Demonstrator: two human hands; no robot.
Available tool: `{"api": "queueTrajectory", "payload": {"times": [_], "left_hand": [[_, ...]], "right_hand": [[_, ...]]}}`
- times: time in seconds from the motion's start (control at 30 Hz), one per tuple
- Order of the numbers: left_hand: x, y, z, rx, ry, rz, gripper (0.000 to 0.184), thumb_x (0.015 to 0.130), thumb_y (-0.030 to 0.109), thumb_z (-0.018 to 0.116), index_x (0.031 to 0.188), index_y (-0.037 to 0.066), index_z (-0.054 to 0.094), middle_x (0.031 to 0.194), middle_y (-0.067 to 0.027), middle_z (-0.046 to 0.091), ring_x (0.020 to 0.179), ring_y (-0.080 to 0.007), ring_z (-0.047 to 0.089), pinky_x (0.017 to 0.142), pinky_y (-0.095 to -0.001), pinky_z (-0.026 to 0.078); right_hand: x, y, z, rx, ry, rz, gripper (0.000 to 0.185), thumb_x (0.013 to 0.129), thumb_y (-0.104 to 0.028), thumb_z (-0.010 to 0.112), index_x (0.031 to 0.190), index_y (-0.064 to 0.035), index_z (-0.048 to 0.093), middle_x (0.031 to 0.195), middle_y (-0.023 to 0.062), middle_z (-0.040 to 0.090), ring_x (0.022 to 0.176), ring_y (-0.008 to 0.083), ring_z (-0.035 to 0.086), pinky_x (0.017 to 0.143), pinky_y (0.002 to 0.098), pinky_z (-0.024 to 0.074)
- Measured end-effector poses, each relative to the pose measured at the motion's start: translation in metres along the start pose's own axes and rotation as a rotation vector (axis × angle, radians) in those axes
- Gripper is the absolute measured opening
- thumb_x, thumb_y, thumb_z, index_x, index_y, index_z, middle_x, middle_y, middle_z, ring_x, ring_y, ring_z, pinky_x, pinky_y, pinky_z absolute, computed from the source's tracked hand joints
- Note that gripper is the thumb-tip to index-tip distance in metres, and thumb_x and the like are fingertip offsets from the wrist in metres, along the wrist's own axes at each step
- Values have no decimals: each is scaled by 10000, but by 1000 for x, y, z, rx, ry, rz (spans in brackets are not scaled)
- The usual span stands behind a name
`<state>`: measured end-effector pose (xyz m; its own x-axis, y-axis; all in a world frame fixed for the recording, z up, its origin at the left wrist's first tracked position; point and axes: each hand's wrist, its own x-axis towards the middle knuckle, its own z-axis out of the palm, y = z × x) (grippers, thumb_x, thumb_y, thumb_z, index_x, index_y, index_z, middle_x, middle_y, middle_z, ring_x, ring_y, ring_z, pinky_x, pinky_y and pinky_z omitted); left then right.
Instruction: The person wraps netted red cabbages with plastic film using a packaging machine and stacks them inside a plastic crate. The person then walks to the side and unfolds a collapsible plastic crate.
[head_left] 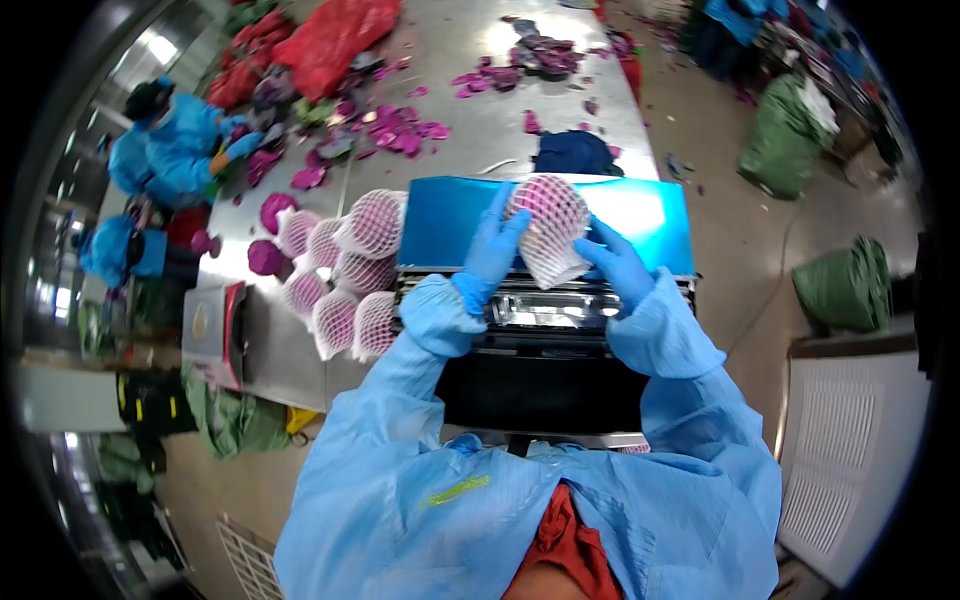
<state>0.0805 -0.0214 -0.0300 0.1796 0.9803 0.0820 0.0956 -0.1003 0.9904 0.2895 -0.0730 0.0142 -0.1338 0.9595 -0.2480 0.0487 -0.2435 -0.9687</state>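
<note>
A red cabbage [550, 212] in a white foam net sleeve is held up between my two hands, the sleeve's loose end hanging downward. My left hand [490, 248], in a blue glove, presses its fingers against the cabbage's left side. On the other side my right hand [618, 262], gloved in blue too, grips the sleeve near its lower right with bent fingers. Beneath them is a bench machine with a shiny blue-reflecting plate [440, 215] and a metal front. Several netted cabbages [355, 275] lie to the left of the machine.
Bare purple cabbages [266, 257] sit beyond the netted ones on the metal table [430, 60]. Loose purple leaves [400, 130] and a dark blue cloth [575, 153] lie farther back. A co-worker [170, 145] stands at the left. Green sacks [785, 140] stand on the right floor.
</note>
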Motion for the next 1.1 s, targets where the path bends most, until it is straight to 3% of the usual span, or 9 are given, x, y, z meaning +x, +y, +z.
{"api": "queueTrajectory", "payload": {"times": [0.1,0.27,0.3,0.47,0.67,0.73,0.83,0.93,1.1], "left_hand": [[4,-10,6,-88,55,-48,701,892,407,579,1408,10,319,1291,-239,450,1200,-303,464,1010,-363,363],[2,1,14,41,160,35,727,871,395,602,1389,-29,318,1226,-261,468,1135,-344,489,980,-386,383],[-12,28,11,176,163,-1,656,900,322,599,1381,-31,324,1253,-173,446,1169,-237,465,996,-338,379],[-57,57,-30,-390,365,94,712,818,263,708,1373,22,331,1271,-159,429,1194,-239,440,1019,-342,369],[-106,35,-124,-427,681,132,819,712,158,800,1355,19,312,1274,-153,434,1154,-248,484,972,-340,435],[-123,10,-170,-304,739,114,815,709,159,799,1360,22,329,1281,-151,438,1145,-242,490,971,-333,441],[-140,-12,-206,-155,914,47,842,688,200,810,1364,16,343,1270,-168,446,1137,-270,494,979,-364,425],[-146,-57,-240,475,904,-97,879,665,291,812,1361,8,355,1249,-203,446,1142,-344,465,980,-426,394],[-128,-19,-239,875,834,-278,839,676,396,757,1346,39,401,1242,-209,441,1142,-408,405,961,-491,345]], "right_hand": [[13,13,-3,43,24,16,602,871,-268,614,1378,-35,387,1138,161,566,1023,227,563,835,358,477],[14,-2,15,55,-69,-153,544,856,-253,642,1303,-12,445,1191,165,493,1032,256,543,850,337,466],[16,11,20,-170,69,-111,610,825,-269,678,1317,-13,424,1177,188,463,1074,283,491,938,371,406],[-23,-19,99,-165,1,-255,795,779,-258,713,1406,-34,279,1185,194,391,1133,313,411,994,398,348],[-16,-15,208,-255,-222,-386,866,758,-302,723,1438,-44,254,1274,186,403,1210,311,424,1007,418,376],[-4,-26,233,-186,-431,-289,854,747,-302,739,1424,-37,291,1331,216,398,1195,338,443,1029,417,359],[27,-26,256,-528,-479,-512,798,749,-297,715,1400,-44,330,1256,235,421,1159,376,458,978,413,406],[89,-46,276,-826,-362,-548,768,731,-321,720,1350,-22,379,1228,232,465,1122,381,484,954,423,411],[174,-60,285,-1280,-383,-491,1186,520,-412,858,1448,-87,195,1375,209,382,1206,403,432,971,437,411]]}}
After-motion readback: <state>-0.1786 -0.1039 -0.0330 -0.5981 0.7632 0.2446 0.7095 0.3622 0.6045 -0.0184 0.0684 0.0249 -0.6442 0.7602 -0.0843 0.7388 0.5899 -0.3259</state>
